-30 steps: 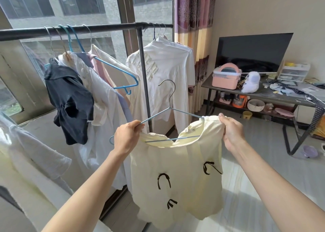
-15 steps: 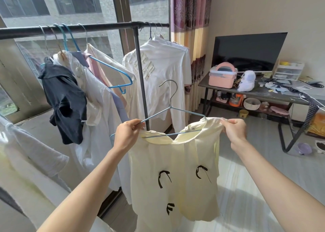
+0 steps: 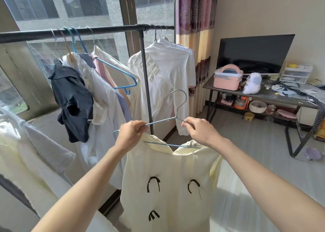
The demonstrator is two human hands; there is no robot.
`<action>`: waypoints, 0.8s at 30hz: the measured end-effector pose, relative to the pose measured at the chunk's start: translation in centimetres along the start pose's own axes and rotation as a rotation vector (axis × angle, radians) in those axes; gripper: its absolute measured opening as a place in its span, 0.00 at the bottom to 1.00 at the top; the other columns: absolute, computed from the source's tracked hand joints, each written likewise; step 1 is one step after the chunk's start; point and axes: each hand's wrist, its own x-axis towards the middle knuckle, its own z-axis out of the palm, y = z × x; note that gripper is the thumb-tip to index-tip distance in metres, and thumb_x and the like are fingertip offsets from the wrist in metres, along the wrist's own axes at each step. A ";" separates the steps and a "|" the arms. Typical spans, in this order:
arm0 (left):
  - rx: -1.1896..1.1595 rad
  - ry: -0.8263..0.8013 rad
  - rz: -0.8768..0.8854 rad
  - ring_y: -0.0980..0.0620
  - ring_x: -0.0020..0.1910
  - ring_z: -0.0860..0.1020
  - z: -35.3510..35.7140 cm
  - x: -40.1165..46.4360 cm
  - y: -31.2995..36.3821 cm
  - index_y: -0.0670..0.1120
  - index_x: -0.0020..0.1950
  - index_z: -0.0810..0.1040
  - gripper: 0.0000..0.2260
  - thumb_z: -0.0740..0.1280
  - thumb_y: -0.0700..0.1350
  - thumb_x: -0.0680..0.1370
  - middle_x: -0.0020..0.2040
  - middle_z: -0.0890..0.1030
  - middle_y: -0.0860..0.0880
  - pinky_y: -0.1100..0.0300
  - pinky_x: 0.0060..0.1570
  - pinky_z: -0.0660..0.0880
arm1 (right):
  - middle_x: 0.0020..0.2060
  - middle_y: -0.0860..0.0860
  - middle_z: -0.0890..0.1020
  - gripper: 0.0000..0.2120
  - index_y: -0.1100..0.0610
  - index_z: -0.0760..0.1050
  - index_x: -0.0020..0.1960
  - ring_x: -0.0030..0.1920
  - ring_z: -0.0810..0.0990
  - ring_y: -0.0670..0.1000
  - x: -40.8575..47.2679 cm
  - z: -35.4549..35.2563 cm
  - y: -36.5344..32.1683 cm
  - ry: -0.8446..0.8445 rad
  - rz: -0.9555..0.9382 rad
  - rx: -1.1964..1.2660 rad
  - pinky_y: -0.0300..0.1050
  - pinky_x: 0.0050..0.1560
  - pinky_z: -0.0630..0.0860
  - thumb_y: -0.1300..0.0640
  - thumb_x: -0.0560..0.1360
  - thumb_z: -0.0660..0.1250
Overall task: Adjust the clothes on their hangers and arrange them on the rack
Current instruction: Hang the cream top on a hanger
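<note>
- A pale yellow top with three small black bow marks hangs nearest the viewer, its neckline draped over the lower bar of a thin blue wire hanger held in mid-air, below and in front of the rack.
- The left hand has its fingers curled around the left arm of the hanger, along with the fabric at that shoulder.
- The right hand pinches the right arm of the hanger close to the neck, fingers bent over the wire.
- The hanger's silver hook points up, free of the rail.
- Beyond the hands stands a black clothes rack, its horizontal rail crossing the upper left, with one upright post just behind the hanger.
- Left of the post hang a dark navy garment, white shirts and an empty blue plastic hanger.
- Right of the post, at the rail's end, hangs a white top with beaded trim.
- Farther right, a dark table carries a pink storage box, a white soft toy and a black screen.
- A striped curtain hangs beside the window behind.
</note>
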 end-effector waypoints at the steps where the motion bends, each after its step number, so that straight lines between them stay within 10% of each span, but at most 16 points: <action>1: 0.034 -0.009 -0.001 0.42 0.46 0.78 -0.3 -0.2 -0.4 0.41 0.47 0.83 0.05 0.67 0.40 0.76 0.42 0.83 0.44 0.52 0.47 0.72 | 0.37 0.52 0.80 0.10 0.52 0.76 0.49 0.44 0.76 0.56 0.1 0.0 -0.3 -0.033 -0.027 0.012 0.48 0.46 0.70 0.53 0.79 0.56; 8: 0.604 -0.394 -0.081 0.47 0.60 0.73 -7.2 -0.1 -1.7 0.53 0.57 0.78 0.13 0.57 0.54 0.79 0.56 0.77 0.50 0.51 0.58 0.67 | 0.24 0.47 0.66 0.10 0.55 0.79 0.42 0.27 0.63 0.44 1.1 1.7 -7.0 -0.253 -0.138 0.317 0.39 0.32 0.61 0.58 0.78 0.60; 24: 0.850 -0.017 -0.400 0.48 0.68 0.64 -27.9 -2.6 -7.2 0.54 0.58 0.78 0.13 0.57 0.55 0.79 0.65 0.72 0.50 0.44 0.67 0.58 | 0.27 0.51 0.66 0.13 0.61 0.72 0.41 0.15 0.59 0.43 11.0 0.9 -31.8 -0.498 -0.026 0.717 0.33 0.15 0.53 0.63 0.78 0.51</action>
